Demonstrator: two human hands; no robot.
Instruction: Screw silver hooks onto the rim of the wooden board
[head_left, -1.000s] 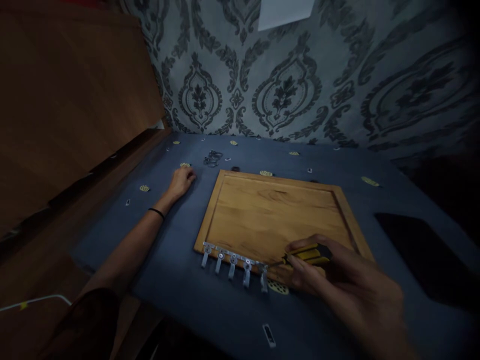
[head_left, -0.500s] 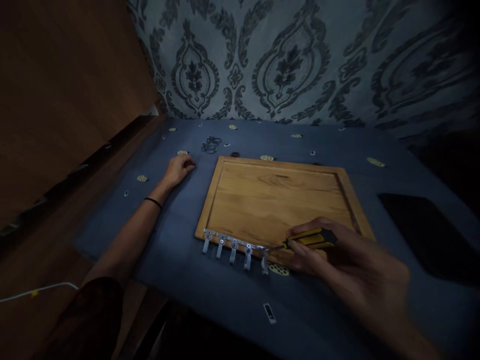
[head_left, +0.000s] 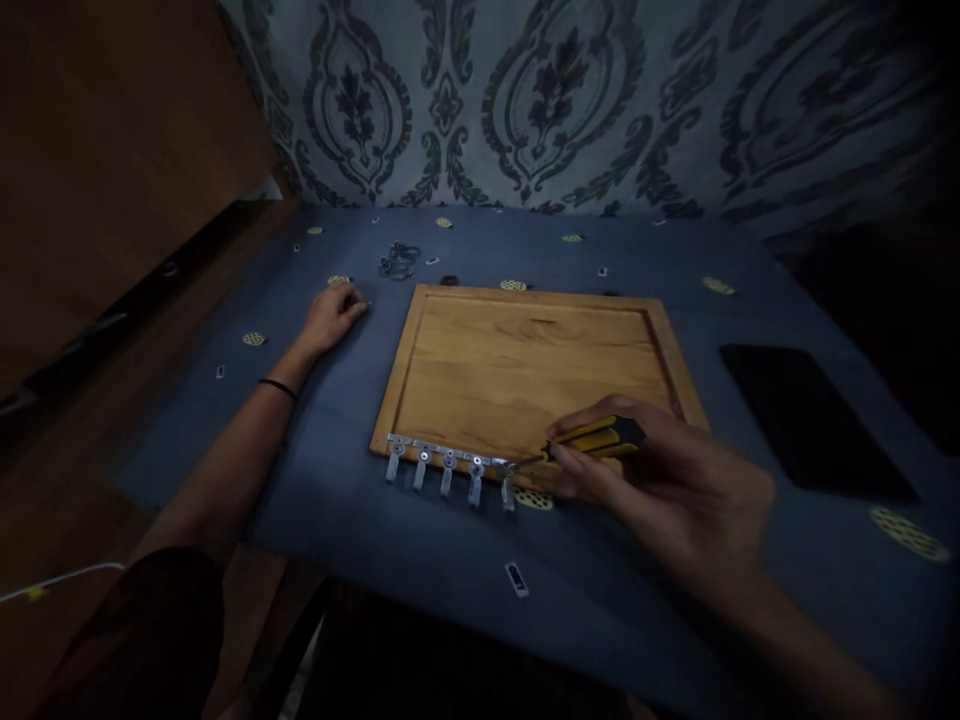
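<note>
My right hand (head_left: 675,480) is closed around a yellow and black screwdriver (head_left: 596,437). The screwdriver's tip meets the rightmost of several small metal hinges (head_left: 507,488), which sit in a row along the near edge of a wooden panel (head_left: 540,350). Another metal hinge (head_left: 475,482) beside it shows a round screw head. On the cloth left of the panel rests my left hand (head_left: 335,312), with thumb and fingers pinched together. A tiny bit of something shows at its fingertips, too small to name.
Beyond my left hand lies a small pile of metal pieces (head_left: 400,260). A flat black object (head_left: 817,422) lies to the right of the panel. The blue patterned cloth (head_left: 322,510) covers the table, with a patterned wall (head_left: 442,150) behind it.
The whole scene has shifted up and left in view as my head moved. Both hands hold much the same places, and the screwdriver tip stays at the rightmost hinge.
</note>
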